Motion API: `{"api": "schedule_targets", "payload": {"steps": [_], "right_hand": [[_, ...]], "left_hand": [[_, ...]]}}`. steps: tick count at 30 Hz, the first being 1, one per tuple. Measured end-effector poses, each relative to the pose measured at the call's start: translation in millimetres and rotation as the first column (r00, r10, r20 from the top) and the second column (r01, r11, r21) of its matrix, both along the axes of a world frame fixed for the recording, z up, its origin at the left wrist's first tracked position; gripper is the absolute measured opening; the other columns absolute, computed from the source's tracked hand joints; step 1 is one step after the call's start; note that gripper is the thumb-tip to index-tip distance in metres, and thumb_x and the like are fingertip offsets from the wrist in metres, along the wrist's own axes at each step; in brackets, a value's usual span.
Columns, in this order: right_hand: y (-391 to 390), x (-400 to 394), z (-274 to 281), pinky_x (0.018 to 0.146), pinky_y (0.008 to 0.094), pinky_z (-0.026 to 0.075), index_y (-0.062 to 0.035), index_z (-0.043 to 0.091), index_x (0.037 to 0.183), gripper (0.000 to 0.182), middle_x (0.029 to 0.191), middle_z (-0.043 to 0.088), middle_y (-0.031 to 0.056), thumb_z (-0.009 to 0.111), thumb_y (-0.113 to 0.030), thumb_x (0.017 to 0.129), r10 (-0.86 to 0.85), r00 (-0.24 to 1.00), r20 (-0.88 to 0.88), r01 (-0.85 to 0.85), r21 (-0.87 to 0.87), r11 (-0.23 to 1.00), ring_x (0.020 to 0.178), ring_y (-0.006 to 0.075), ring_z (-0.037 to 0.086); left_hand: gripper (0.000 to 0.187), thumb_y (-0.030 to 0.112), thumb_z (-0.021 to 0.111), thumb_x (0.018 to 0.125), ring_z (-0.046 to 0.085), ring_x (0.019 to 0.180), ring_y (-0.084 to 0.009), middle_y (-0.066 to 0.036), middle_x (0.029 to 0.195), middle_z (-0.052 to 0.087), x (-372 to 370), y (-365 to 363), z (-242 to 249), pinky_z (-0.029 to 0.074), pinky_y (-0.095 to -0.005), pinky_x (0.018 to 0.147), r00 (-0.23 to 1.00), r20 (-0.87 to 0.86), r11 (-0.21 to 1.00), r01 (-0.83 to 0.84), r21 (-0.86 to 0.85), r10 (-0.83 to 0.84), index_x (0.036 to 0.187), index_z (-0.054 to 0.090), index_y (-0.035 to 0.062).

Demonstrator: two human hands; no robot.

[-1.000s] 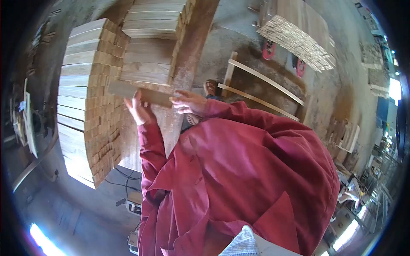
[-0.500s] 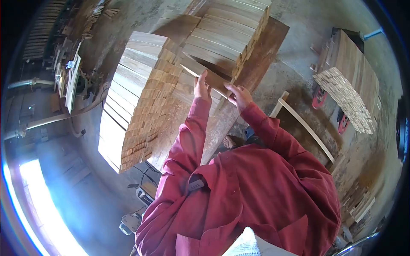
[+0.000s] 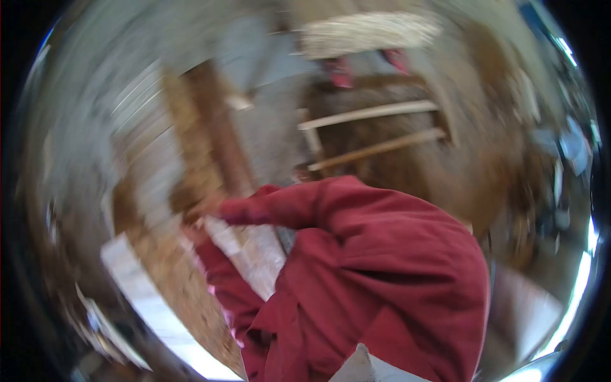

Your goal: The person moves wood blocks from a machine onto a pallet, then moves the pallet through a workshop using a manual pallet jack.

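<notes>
A: Found the hands where in the head view?

B: Left of centre. Saw the right hand [image 3: 209, 207] just above the left hand [image 3: 194, 232], close together, at the ends of red sleeves [image 3: 273, 207].

A: Clamped on anything?

B: Could not tell, with so much blur. Made out a brown patch [image 3: 187, 218] at the fingers, too smeared to name.

A: And the wood?

B: Spotted the lower stack [image 3: 175, 286] at lower left, just below the hands, and the upper stack [image 3: 149, 137] at upper left, above them.

A: Noticed anything framing or holding a space?

B: Yes, right of upper centre: a wooden frame [image 3: 369, 116] with dark, stained floor inside. Saw a far stack [image 3: 369, 33] at top centre too, with red shapes [image 3: 339, 71] just under its near edge.

A: Checked edges and room to move?

B: Traced a reddish-brown plank [image 3: 219, 124] along the right side of the upper stack. Saw bare grey floor [image 3: 273, 105] between plank and frame, and a pale surface [image 3: 251, 245] right of the left forearm, reaching down to the torso.
</notes>
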State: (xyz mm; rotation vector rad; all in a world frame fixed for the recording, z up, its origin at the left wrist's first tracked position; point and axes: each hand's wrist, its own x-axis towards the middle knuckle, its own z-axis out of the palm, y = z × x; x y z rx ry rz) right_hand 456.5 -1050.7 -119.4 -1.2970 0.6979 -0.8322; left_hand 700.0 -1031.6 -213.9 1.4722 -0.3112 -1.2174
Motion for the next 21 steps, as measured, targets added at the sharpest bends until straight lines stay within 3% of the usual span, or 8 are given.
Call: {"api": "schedule_targets", "payload": {"steps": [1, 3, 4, 6, 9, 14, 20, 21], "right_hand": [[-4.5, -14.6, -5.4, 0.096, 0.0357, 0.051, -0.0125, 0.067, 0.125, 0.039, 0.117, 0.071, 0.0145, 0.064, -0.032, 0.092, -0.038, 0.995, 0.097, 0.046, -0.075, 0.996, 0.106, 0.0301, 0.067], [8.6, -43.5, 9.2, 0.102, 0.0389, 0.048, -0.0046, 0.056, 0.136, 0.070, 0.125, 0.065, 0.0242, 0.071, -0.051, 0.085, -0.193, 0.942, -0.274, 0.267, 0.266, 0.926, 0.116, 0.0369, 0.062], [14.6, -64.8, 5.1, 0.102, 0.0389, 0.048, -0.0046, 0.056, 0.136, 0.070, 0.125, 0.065, 0.0242, 0.071, -0.051, 0.085, -0.232, 0.931, -0.283, 0.307, 0.260, 0.915, 0.116, 0.0369, 0.062], [55.8, -128.2, 1.4, 0.109, 0.0424, 0.041, 0.0045, 0.043, 0.144, 0.103, 0.138, 0.053, 0.0314, 0.071, -0.068, 0.076, -0.214, 0.843, -0.493, 0.334, 0.169, 0.927, 0.130, 0.0417, 0.052], [142.1, -241.9, -9.0, 0.117, 0.0430, 0.032, 0.0064, 0.036, 0.148, 0.108, 0.150, 0.041, 0.0290, 0.065, -0.073, 0.079, -0.211, 0.738, -0.641, 0.457, 0.245, 0.855, 0.140, 0.0420, 0.039], [360.7, -381.2, -25.8, 0.101, 0.0448, 0.046, 0.0082, 0.058, 0.126, 0.082, 0.126, 0.062, 0.0289, 0.063, -0.063, 0.085, -0.306, 0.306, -0.901, 0.798, 0.067, 0.600, 0.120, 0.0412, 0.059], [584.1, -412.1, -47.1, 0.100, 0.0456, 0.047, 0.0096, 0.063, 0.121, 0.088, 0.124, 0.063, 0.0299, 0.066, -0.067, 0.078, -0.023, 0.305, -0.952, 0.930, 0.293, 0.222, 0.119, 0.0422, 0.060], [605.9, -404.3, -48.7, 0.100, 0.0456, 0.047, 0.0096, 0.063, 0.121, 0.088, 0.124, 0.063, 0.0299, 0.066, -0.067, 0.078, -0.040, 0.308, -0.951, 0.933, 0.293, 0.207, 0.119, 0.0422, 0.060]], "left_hand": [[0.073, 0.062, 0.059, 0.089, 0.060, 0.102, -0.0300, -0.015, 0.119, 0.054, -6.4, -3.5, 13.4, 0.052, -0.0545, 0.093, 0.983, -0.080, 0.981, -0.154, 0.121, 0.165, 0.128, 0.049, 0.0012], [0.093, 0.067, 0.058, 0.089, 0.050, 0.119, -0.0315, -0.018, 0.128, 0.043, -101.0, 9.6, 114.4, 0.052, -0.0481, 0.095, 0.963, 0.140, 0.960, -0.248, 0.131, 0.230, 0.142, 0.027, -0.0023], [0.093, 0.065, 0.059, 0.090, 0.050, 0.121, -0.0330, -0.018, 0.131, 0.044, -103.8, 18.8, 116.0, 0.050, -0.0488, 0.098, 0.953, 0.187, 0.961, -0.259, 0.095, 0.239, 0.148, 0.027, -0.0003], [0.078, 0.059, 0.053, 0.096, 0.048, 0.129, -0.0356, -0.018, 0.141, 0.043, -133.7, 59.4, 152.1, 0.048, -0.0470, 0.101, 0.908, 0.382, 0.985, -0.164, -0.057, 0.173, 0.151, 0.034, 0.0059], [0.068, 0.045, 0.054, 0.100, 0.052, 0.126, -0.0350, -0.022, 0.141, 0.046, -146.2, 94.9, 159.5, 0.051, -0.0470, 0.102, 0.839, 0.526, 0.972, -0.014, -0.234, 0.139, 0.149, 0.035, 0.0006], [0.061, 0.041, 0.056, 0.101, 0.057, 0.121, -0.0342, -0.022, 0.135, 0.052, -193.2, 152.1, 170.6, 0.054, -0.0448, 0.100, 0.794, 0.607, 0.882, 0.302, -0.363, -0.022, 0.142, 0.044, -0.0025], [0.053, 0.034, 0.058, 0.101, 0.055, 0.123, -0.0312, -0.019, 0.137, 0.050, -211.9, 183.5, 108.8, 0.054, -0.0422, 0.100, 0.682, 0.662, 0.622, 0.672, -0.401, -0.310, 0.137, 0.049, -0.0038], [0.049, 0.029, 0.058, 0.101, 0.054, 0.124, -0.0301, -0.018, 0.136, 0.051, -223.6, 191.7, 105.5, 0.052, -0.0423, 0.101, 0.753, 0.464, 0.501, 0.657, -0.563, -0.466, 0.137, 0.049, -0.0035]]}}
